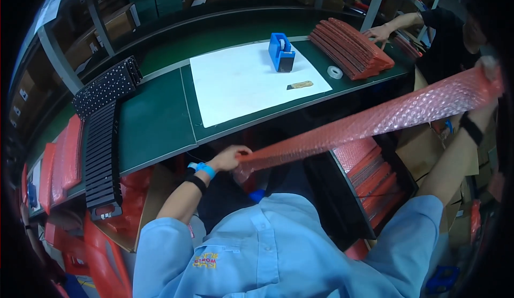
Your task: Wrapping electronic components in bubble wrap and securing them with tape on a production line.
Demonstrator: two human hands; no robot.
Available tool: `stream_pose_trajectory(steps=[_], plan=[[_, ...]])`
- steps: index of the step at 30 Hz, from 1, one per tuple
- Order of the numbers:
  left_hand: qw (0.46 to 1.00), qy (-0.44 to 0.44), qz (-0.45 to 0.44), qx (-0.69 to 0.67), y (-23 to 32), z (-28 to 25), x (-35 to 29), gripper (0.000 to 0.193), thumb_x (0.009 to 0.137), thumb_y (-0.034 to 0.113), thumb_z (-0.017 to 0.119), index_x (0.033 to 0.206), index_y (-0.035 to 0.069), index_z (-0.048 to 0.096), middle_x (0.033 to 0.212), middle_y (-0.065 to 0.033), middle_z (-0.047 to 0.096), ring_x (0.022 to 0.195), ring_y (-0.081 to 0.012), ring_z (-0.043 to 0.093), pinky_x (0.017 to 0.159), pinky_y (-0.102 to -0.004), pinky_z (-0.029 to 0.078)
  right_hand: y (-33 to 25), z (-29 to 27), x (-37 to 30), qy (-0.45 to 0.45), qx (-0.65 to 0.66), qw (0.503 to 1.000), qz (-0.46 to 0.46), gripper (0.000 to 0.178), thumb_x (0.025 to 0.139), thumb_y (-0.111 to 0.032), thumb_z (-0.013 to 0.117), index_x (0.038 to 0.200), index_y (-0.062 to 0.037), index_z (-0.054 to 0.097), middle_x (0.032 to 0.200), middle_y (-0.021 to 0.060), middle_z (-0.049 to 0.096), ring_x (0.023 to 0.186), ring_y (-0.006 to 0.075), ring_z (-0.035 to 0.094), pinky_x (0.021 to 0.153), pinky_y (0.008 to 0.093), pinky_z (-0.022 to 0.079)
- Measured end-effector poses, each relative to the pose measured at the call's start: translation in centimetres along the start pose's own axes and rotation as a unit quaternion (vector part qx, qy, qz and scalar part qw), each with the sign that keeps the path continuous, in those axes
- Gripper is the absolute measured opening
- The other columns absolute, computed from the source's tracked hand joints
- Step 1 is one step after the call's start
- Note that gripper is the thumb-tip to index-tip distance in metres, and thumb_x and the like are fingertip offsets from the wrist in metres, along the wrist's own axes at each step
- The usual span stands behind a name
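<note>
1. Nearest the camera: light-blue, button-front cloth shirt (262,250), worn by the person at work.
2. Left hand (227,159): fingers pinched on the lower-left end of a long, translucent red bubble-wrap strip (364,122). Position is low, just beside the front edge of the green, flat-topped surface (155,116).
3. Right hand (488,70): blurred; fingers appear clenched around the strip's opposite end, out at far right. Exact finger placement cannot be told.
4. Governing relation: the strip hangs between the two hands, its long axis rising obliquely from lower left to upper right. Neither hand is nearer to it, each having an end; the left is much the nearer to the white, flat sheet (241,84) on the surface, which lies beyond the strip.
5. Below the strip's middle: black, open-topped bin (342,191) containing red bubble-wrap pieces (375,185).
6. On the sheet: blue, block-shaped tape dispenser (282,54). Right of the sheet: clear, ring-shaped tape roll (334,72), just beside a stack of flat red bubble-wrap packets (350,49).
7. At the stack's far side: a co-worker's hand (380,33).
</note>
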State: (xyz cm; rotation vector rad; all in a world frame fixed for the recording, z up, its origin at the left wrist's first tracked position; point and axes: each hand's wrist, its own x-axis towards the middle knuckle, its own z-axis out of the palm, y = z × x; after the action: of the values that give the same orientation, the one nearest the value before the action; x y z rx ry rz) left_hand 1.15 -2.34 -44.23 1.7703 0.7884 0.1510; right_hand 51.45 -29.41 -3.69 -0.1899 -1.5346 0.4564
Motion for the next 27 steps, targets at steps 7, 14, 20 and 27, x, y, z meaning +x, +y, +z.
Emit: stream_pose_trajectory(steps=[7,14,20,27], plan=[[0.995,0.006,0.013,-0.095,6.0,0.0,-4.0,0.038,0.100,0.032,0.058,0.087,0.000,0.075,0.070,-0.0003,0.067,0.070,-0.0072,0.059,0.061,-0.0252,0.048,14.8,-1.3,-28.9,0.562,-0.143,0.749,0.321,0.027,0.101,-0.041,0.048,0.105,-0.0167,0.060,0.085,-0.0021,0.059,0.062,0.0071,0.049,0.055,0.0233,0.045],[0.978,-0.166,0.084,-0.094,14.8,2.4,-2.3,0.044,0.104,0.033,0.052,0.087,0.000,0.076,0.063,-0.0002,0.064,0.060,-0.0051,0.051,0.056,-0.0253,0.043,26.7,23.4,-32.1,0.320,0.461,0.660,0.499,0.055,0.096,-0.032,0.060,0.143,-0.0075,0.046,0.141,0.0128,0.053,0.134,0.0274,0.047,0.108,0.0433,0.042],[0.962,-0.228,0.139,-0.056,16.1,0.5,-0.8,0.046,0.103,0.029,0.052,0.076,-0.002,0.073,0.059,-0.0025,0.062,0.056,-0.0067,0.051,0.056,-0.0254,0.043,29.9,11.6,-34.7,0.554,0.423,0.693,0.185,0.038,0.096,-0.026,0.060,0.131,-0.0091,0.058,0.119,0.0051,0.067,0.101,0.0220,0.065,0.091,0.0412,0.052],[0.992,-0.124,-0.021,-0.020,5.9,-0.2,4.0,0.037,0.099,0.021,0.055,0.077,-0.004,0.070,0.068,-0.0085,0.064,0.068,-0.0089,0.056,0.063,-0.0264,0.046,20.5,-0.1,-33.7,0.573,0.303,0.758,0.070,0.032,0.096,-0.017,0.059,0.127,-0.0068,0.062,0.099,0.0003,0.070,0.080,0.0140,0.063,0.073,0.0320,0.048]])
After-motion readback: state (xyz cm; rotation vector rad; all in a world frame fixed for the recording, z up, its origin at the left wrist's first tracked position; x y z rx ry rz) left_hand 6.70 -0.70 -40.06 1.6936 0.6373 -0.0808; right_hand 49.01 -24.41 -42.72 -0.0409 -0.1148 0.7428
